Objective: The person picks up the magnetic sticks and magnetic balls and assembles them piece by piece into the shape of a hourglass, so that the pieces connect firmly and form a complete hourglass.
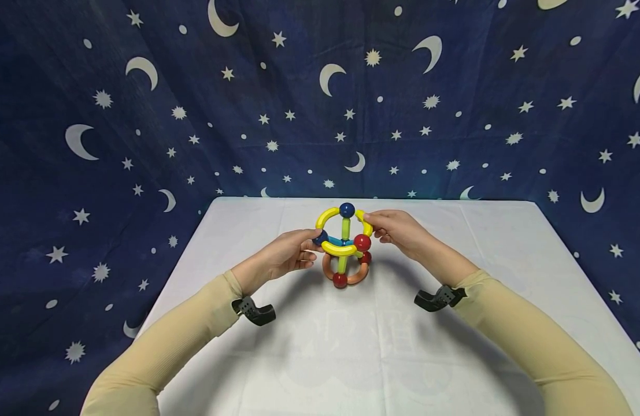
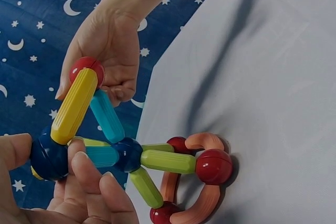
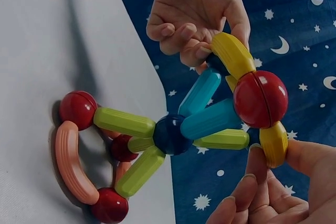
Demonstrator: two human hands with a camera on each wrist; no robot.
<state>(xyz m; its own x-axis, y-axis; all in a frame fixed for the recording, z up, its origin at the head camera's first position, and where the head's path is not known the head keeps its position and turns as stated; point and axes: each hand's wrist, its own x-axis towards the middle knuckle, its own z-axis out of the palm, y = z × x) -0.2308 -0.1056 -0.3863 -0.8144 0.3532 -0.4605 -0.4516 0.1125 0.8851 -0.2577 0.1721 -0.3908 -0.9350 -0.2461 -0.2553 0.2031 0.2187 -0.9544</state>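
A toy of magnetic rods and balls stands on the table. Its base is a ring of curved orange rods (image 3: 72,161) joined by red balls (image 2: 213,167). Green rods (image 3: 125,123) rise to a central blue ball (image 3: 173,134), and turquoise rods (image 3: 201,92) fan out above it. Curved yellow rods (image 1: 340,249) form the upper ring, with a red ball (image 3: 261,99) in it. My left hand (image 1: 285,257) pinches a blue ball (image 2: 50,155) on this ring between thumb and fingers. My right hand (image 1: 403,231) pinches a yellow rod (image 3: 274,145) on the opposite side.
A white cloth covers the table (image 1: 351,358). Behind and beside it hangs a dark blue curtain (image 1: 299,86) with moons and stars. Black straps (image 1: 254,310) sit on both wrists.
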